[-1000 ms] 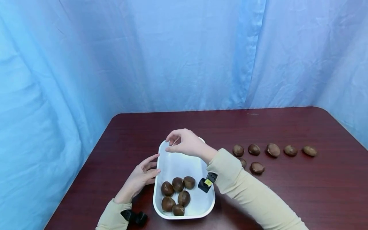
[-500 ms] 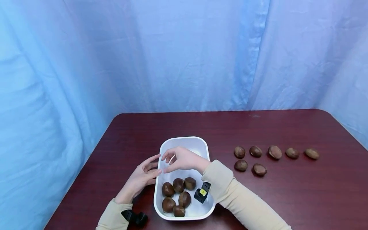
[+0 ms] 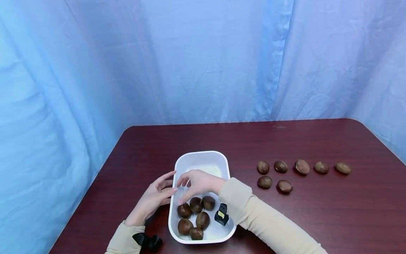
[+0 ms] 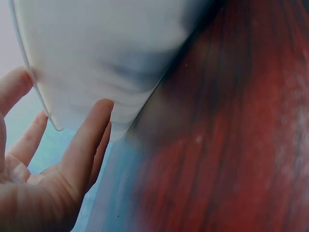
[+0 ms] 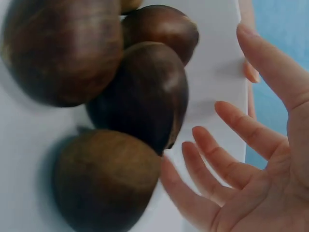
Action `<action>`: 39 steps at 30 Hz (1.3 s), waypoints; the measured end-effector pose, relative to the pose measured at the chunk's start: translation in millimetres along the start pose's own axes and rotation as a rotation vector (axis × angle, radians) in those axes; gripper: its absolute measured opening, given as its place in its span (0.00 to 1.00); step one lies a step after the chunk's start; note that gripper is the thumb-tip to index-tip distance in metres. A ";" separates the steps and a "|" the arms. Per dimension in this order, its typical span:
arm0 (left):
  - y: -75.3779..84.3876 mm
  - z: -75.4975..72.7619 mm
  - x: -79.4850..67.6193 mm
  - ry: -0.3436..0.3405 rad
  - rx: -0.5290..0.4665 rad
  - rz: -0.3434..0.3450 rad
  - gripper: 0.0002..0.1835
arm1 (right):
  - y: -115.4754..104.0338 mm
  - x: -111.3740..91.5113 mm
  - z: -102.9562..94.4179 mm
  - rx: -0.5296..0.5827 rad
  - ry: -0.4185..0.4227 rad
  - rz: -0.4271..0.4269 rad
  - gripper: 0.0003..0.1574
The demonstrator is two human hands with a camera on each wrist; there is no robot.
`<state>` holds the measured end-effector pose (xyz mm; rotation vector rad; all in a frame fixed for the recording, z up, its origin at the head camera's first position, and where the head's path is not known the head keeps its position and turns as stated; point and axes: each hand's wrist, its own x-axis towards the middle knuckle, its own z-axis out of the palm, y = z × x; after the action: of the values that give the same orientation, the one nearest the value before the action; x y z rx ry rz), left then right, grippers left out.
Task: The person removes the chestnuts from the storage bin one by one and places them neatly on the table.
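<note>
Brown chestnuts (image 3: 184, 227), several of them, lie in the near half of a deep white tray (image 3: 203, 242). Over these chestnuts is my right hand (image 3: 198, 183), reaching in from the right with nothing in its grasp. In the right wrist view its fingers are spread, one fingertip right at the edge of a chestnut (image 5: 106, 179). My left hand (image 3: 152, 198) touches the tray's left side, its thumb at the rim. From the left wrist, the tray's outer wall (image 4: 96, 53) fills the upper part, with fingers (image 4: 84, 140) lightly bent against it.
To the right on the dark red table (image 3: 317, 218), several more chestnuts (image 3: 302, 167) are set out in two loose rows, the nearer row shorter (image 3: 285, 186). A blue curtain (image 3: 203, 63) hangs behind the table and along its left side.
My right hand has moved from the tray's far end toward me, down to the chestnuts, its fingers spreading apart. The left hand has stayed at the tray's side.
</note>
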<state>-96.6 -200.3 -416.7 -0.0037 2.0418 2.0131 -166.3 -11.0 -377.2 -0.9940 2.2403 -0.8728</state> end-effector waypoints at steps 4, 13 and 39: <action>-1.1 0.7 -0.1 -0.007 -0.002 0.004 0.37 | -1.2 -2.2 2.3 -0.042 -0.026 0.036 0.31; -3.9 -1.3 -4.1 -0.007 -0.012 0.001 0.37 | -2.5 -1.9 11.2 -0.107 -0.069 0.044 0.31; 0.2 -1.4 0.1 -0.010 -0.007 0.004 0.36 | -2.8 -0.2 12.7 -0.176 -0.111 0.061 0.19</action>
<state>-97.0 -201.6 -416.6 0.0096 2.0302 2.0186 -156.3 -16.5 -383.3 -1.0206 2.2682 -0.5877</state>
